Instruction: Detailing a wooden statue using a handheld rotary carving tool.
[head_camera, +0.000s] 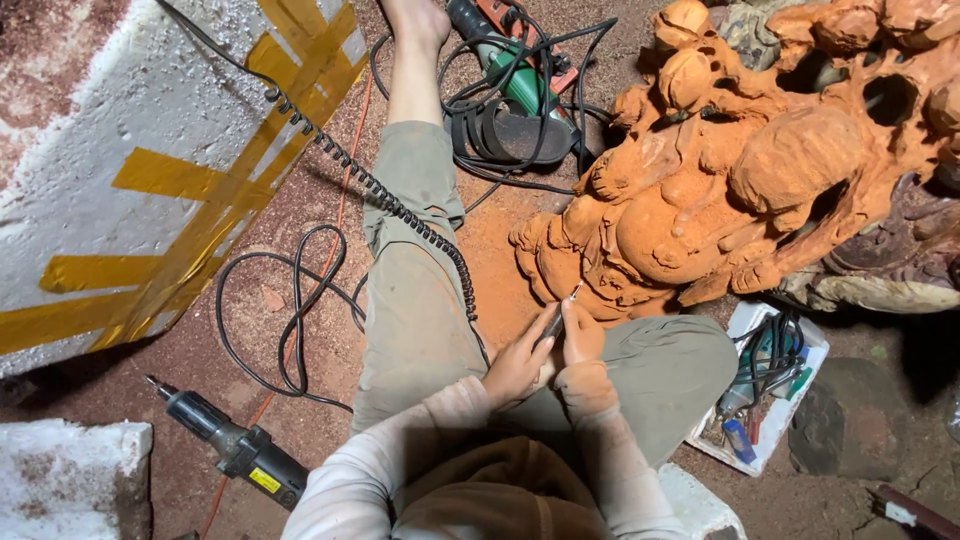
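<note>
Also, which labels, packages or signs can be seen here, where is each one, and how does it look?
Label: small yellow rectangle on the dark power tool lying on the floor, lower left.
Tray: white, rectangular, open, on the floor at right, holding small tools.
Foam block: white, upper left, crossed by yellow tape strips.
No screens or signs.

Hemmed ahead by orange wood carving (740, 170), coiled cord (400, 210) and looped black cable (290, 320) cluttering left floor, tool tray (815, 345) blocking right, open dirt beside grey rotary tool (235, 450)
</note>
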